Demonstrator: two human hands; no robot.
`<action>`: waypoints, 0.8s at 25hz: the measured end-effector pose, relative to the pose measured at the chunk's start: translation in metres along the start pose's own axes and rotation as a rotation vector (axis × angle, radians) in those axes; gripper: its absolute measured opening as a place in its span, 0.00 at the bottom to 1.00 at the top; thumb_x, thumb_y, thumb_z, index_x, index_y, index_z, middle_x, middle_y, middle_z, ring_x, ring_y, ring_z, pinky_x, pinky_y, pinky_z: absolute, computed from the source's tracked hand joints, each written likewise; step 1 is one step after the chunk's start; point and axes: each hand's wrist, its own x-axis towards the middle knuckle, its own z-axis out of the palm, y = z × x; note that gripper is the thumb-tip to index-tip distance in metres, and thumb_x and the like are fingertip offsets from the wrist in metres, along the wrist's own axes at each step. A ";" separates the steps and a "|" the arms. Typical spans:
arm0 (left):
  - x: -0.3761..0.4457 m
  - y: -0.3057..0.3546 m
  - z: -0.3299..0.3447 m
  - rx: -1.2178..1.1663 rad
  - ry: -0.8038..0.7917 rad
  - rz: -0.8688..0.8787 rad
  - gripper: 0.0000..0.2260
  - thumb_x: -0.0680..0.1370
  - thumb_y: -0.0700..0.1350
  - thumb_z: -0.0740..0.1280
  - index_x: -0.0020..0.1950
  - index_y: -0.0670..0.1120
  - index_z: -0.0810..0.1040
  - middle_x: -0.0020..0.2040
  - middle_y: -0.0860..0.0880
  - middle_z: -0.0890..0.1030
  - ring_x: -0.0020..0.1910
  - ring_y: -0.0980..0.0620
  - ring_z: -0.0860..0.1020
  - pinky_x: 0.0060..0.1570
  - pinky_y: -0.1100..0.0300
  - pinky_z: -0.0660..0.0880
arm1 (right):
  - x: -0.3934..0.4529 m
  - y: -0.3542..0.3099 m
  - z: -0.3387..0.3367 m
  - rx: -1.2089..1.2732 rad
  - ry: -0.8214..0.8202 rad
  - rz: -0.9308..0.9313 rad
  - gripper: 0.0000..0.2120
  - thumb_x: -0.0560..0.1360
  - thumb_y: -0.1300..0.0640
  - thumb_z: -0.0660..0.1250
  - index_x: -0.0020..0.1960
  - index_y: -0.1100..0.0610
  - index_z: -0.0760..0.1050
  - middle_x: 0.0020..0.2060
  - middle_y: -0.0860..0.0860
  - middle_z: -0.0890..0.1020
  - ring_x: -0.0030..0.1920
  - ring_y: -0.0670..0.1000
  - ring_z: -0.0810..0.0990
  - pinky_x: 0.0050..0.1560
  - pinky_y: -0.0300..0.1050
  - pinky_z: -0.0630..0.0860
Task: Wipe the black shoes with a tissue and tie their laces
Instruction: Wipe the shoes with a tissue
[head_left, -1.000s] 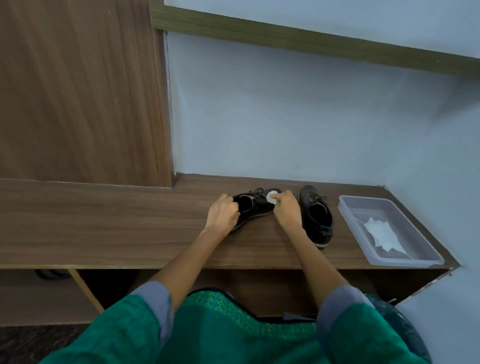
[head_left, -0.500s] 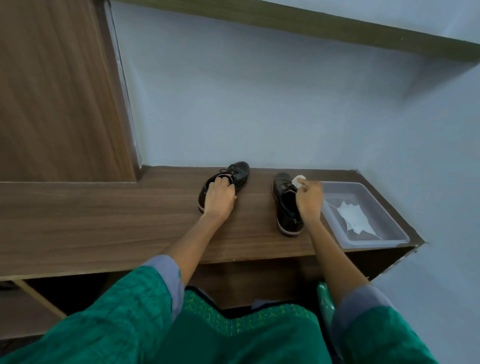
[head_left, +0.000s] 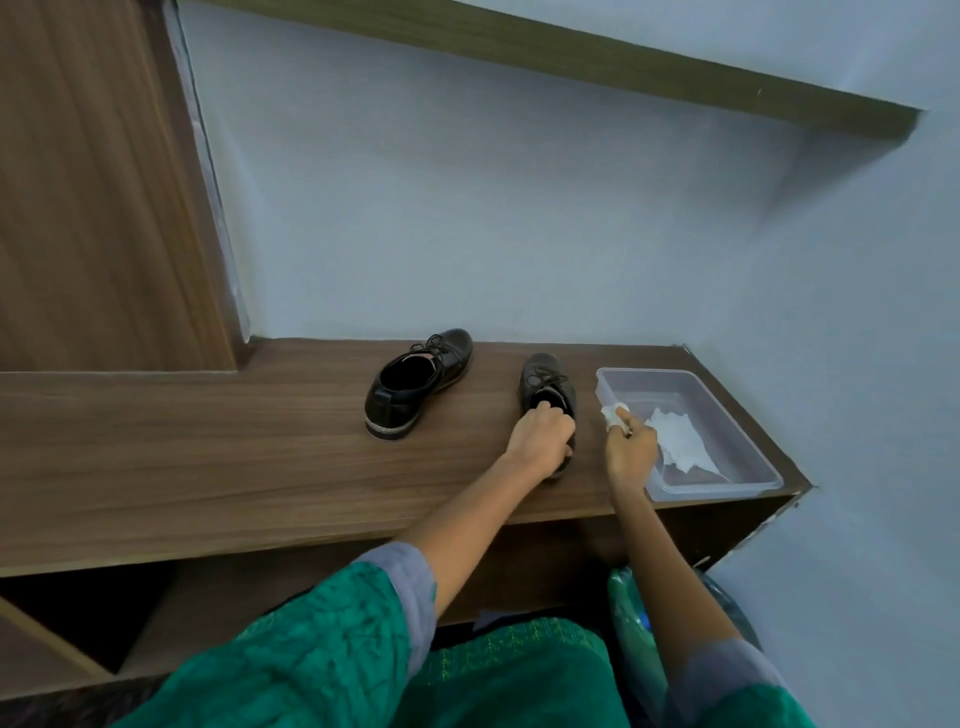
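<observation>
Here, two black shoes stand on the wooden shelf (head_left: 208, 457) in front of me, both soles down. The left shoe (head_left: 415, 382) lies on a slant: its heel is nearer to me and to my left, its toe points away and to the right, toward the wall, so its long axis runs diagonally. Its laces lie loose over the tongue. The right shoe (head_left: 545, 389) sits well apart from it, its long axis running almost straight away from me, toe toward the wall and heel toward the shelf's front edge.

My left hand (head_left: 540, 441) reaches across my body and rests on the heel end of the right shoe, fingers curled down over the rim of its opening and gripping it; the heel itself is hidden under my hand. My right hand (head_left: 631, 449) is held just to the right of that shoe, over the near left corner of the clear plastic tray (head_left: 727, 486), with a small wad of white tissue (head_left: 613, 415) pinched in its fingertips, apart from the shoe. Both forearms are bare, stretched forward from green sleeves.

Inside the tray lies another crumpled white tissue (head_left: 680, 444). The tray stands at the right end of the shelf, just beside the right shoe.
</observation>
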 end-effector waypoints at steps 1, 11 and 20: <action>-0.005 -0.008 -0.003 -0.044 -0.015 0.004 0.14 0.76 0.43 0.67 0.59 0.39 0.77 0.57 0.41 0.77 0.60 0.44 0.72 0.56 0.50 0.72 | -0.002 -0.001 0.001 -0.006 -0.005 -0.012 0.17 0.78 0.64 0.58 0.65 0.58 0.73 0.58 0.59 0.77 0.52 0.57 0.78 0.53 0.52 0.77; -0.086 -0.096 -0.043 0.035 -0.100 0.059 0.19 0.77 0.46 0.66 0.67 0.44 0.72 0.59 0.47 0.75 0.61 0.51 0.69 0.55 0.55 0.73 | -0.075 -0.041 0.028 -0.186 -0.227 -0.267 0.17 0.77 0.67 0.57 0.64 0.60 0.74 0.57 0.56 0.73 0.42 0.45 0.72 0.41 0.32 0.66; -0.103 -0.126 -0.054 0.007 -0.133 0.030 0.15 0.75 0.44 0.68 0.62 0.45 0.77 0.53 0.47 0.75 0.57 0.50 0.69 0.54 0.58 0.70 | -0.125 -0.017 0.051 -0.410 -0.351 -0.919 0.20 0.72 0.71 0.63 0.62 0.62 0.75 0.56 0.58 0.77 0.54 0.56 0.76 0.45 0.44 0.78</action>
